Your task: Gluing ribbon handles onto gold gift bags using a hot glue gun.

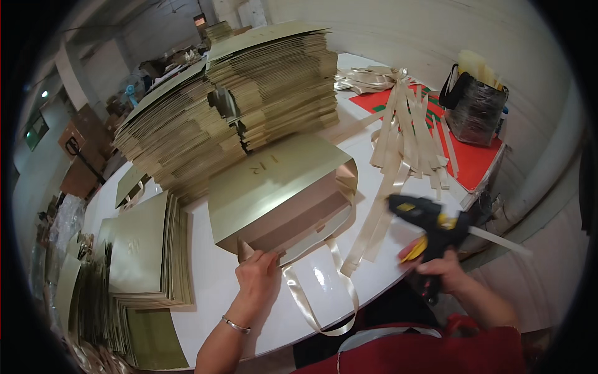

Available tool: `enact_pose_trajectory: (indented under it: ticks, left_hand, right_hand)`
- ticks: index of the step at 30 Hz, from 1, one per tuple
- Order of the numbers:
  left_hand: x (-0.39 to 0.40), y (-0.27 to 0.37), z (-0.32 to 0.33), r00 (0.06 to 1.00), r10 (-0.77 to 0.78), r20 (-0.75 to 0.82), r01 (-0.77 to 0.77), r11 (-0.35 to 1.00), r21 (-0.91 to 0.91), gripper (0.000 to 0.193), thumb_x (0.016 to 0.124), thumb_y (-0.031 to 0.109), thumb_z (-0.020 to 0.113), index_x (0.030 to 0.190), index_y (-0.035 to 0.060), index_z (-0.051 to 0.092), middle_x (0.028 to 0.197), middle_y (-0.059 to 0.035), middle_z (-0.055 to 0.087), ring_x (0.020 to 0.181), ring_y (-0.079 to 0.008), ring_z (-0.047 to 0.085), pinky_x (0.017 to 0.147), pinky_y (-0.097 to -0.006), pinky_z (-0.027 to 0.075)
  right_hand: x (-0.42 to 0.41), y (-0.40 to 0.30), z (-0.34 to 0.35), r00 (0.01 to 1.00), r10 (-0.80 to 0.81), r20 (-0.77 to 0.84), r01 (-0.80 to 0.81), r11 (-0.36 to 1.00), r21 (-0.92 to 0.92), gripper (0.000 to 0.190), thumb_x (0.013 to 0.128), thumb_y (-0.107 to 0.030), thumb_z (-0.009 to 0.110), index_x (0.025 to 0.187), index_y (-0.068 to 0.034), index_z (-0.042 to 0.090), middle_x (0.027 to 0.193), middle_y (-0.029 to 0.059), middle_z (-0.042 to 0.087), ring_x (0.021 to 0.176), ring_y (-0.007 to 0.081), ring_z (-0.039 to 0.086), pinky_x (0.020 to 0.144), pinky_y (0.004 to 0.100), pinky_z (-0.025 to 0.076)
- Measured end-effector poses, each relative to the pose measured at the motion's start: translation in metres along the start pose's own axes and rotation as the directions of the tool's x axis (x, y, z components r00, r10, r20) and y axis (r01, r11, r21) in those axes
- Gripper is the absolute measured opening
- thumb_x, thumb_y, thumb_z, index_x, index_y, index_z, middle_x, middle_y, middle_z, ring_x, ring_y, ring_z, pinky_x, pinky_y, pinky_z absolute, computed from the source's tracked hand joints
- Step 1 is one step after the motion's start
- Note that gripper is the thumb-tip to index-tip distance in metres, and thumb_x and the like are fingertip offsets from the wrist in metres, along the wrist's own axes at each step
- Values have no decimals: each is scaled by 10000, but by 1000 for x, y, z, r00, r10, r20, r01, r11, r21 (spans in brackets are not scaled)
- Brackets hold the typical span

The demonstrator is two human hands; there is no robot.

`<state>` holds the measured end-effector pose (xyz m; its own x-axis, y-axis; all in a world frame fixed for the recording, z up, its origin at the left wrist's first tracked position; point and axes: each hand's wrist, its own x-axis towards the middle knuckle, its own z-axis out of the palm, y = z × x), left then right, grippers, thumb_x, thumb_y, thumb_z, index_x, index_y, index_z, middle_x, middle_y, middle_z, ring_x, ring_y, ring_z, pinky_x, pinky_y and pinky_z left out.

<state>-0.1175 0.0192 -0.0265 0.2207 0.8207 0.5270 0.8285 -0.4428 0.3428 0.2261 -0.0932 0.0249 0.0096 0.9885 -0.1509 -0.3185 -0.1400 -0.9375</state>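
A gold paper gift bag (275,180) lies on its side on the white table, its open mouth facing me. My left hand (257,273) pinches the lower left corner of the mouth, where a paper flap sticks up. From the bag's near edge a cream satin ribbon handle (299,301) loops towards the table's front edge. In my right hand (441,271) is a black and yellow hot glue gun (430,224), held off the table to the right of the bag. A white glue stick (500,240) juts from its back, and the nozzle points left.
Tall stacks of flat gold bags (275,84) stand behind the bag. More folded bags (138,248) are piled at left. Cut ribbon strips (406,126) lie at right, partly over a red sheet (476,163). A wrapped container (474,110) holds glue sticks (479,68) near the wall.
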Motion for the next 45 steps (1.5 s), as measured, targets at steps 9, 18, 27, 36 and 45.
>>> enact_pose_trajectory:
  ticks: [9,18,27,36,45]
  left_hand:
    - [2,0,2,994,81,-79,-86,995,-57,88,677,-8,646,720,68,633,633,-64,549,572,-264,576,505,-358,460]
    - [-1,-1,4,988,139,-63,-139,990,-8,78,696,25,662,745,84,651,672,-51,564,607,-245,590,521,-343,471]
    - [-6,-6,8,988,138,-75,-139,990,1,81,662,6,649,686,62,596,671,-66,544,565,-264,565,523,-364,451]
    - [-5,-13,9,992,87,-93,-93,994,-65,90,675,8,665,707,67,605,641,-69,539,564,-273,572,498,-358,457]
    - [-10,-23,-11,989,121,82,-100,969,-225,72,693,69,674,705,60,604,703,-77,585,598,-268,591,528,-361,491]
  right_hand:
    - [46,21,49,916,396,66,-369,895,-250,299,678,-37,708,936,12,567,802,84,628,676,167,619,596,291,517]
    - [52,12,55,968,214,132,-180,955,-234,333,668,-8,697,967,16,551,836,92,614,755,168,617,633,295,513]
    - [50,10,41,935,348,67,-305,886,-349,266,680,20,671,924,19,564,769,97,614,697,196,626,689,325,512]
    - [52,20,38,929,354,105,-314,908,-279,258,660,0,697,888,19,577,773,100,621,685,192,633,656,304,520]
    - [49,16,88,900,357,249,-271,908,-320,377,655,37,644,1018,43,541,945,156,630,906,253,633,785,360,521]
